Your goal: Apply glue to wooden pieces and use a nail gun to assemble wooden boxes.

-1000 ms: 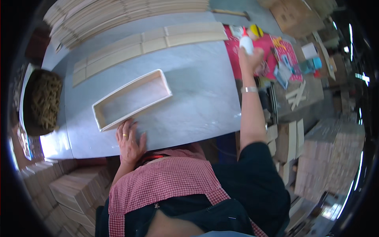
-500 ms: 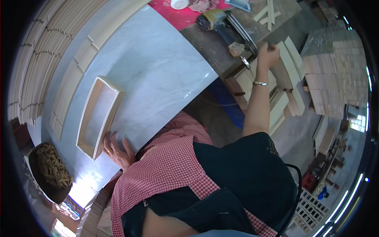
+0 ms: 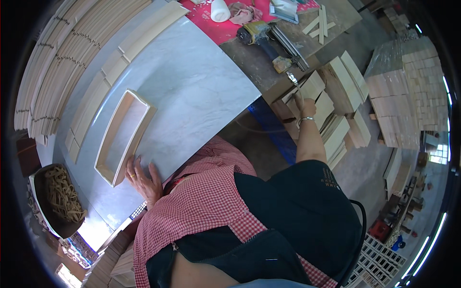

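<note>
Leftmost, low in the frame, a dark bin (image 3: 55,224) holds a tangle of curly pale strips (image 3: 61,194). At the upper left stands a thick stack of thin slats (image 3: 62,67), and just right of it a row of slats (image 3: 113,67) lies flat on the grey marbled table (image 3: 201,77). Left of centre, an oblong pale wooden frame (image 3: 138,136) rests on the tabletop, slanting. The left hand (image 3: 145,181) touches its lower right side, fingers loosely spread. Rightward come the red-checked apron (image 3: 201,201) and, at the top edge, a red cloth (image 3: 204,15) bearing a white bottle (image 3: 220,10) and a crumpled pink rag (image 3: 244,13). Beside these lies a nail gun (image 3: 261,43), its hose fitting pointing down toward the right hand (image 3: 306,106). That hand, right of centre, reaches in among wooden pieces (image 3: 338,81); its fingers are hidden, so I cannot tell whether it grips anything. Below, the dark sleeve (image 3: 300,192) carries small lettering, too tiny to read. Wrapped wood stacks (image 3: 398,91) fill the upper right.
</note>
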Demonstrator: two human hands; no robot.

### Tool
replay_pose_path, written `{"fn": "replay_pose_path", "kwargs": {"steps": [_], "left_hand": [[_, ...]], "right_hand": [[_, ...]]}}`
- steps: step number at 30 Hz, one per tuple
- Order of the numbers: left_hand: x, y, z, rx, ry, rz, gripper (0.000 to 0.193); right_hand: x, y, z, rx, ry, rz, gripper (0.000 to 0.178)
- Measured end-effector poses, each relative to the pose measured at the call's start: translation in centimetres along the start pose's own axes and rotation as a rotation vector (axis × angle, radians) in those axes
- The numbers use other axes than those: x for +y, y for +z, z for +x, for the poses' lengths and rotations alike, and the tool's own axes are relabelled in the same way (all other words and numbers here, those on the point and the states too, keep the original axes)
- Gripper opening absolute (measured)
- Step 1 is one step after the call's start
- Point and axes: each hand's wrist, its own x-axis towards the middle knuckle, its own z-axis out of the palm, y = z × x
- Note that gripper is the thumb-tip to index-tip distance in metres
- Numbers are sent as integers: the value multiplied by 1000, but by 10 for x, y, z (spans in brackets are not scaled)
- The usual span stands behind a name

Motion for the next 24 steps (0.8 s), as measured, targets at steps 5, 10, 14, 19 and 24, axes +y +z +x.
{"fn": "replay_pose_path", "kwargs": {"steps": [5, 10, 14, 19, 24], "left_hand": [[-6, -3, 0, 36, -48, 63, 42], [-9, -8, 4, 93, -99, -40, 41], [-17, -18, -5, 125, -74, -216, 38], [-21, -43, -32, 217, -274, -288, 30], [-36, -62, -56, 281, -633, -297, 26]], "right_hand": [[9, -26, -43, 130, -80, 138, 71], [8, -99, -103, 666, -734, 400, 46], [-83, -108, -166, 237, -854, 547, 63], [-170, -93, -282, -274, -1658, 445, 80], [-237, -63, -425, -586, -2344, -31, 88]]}}
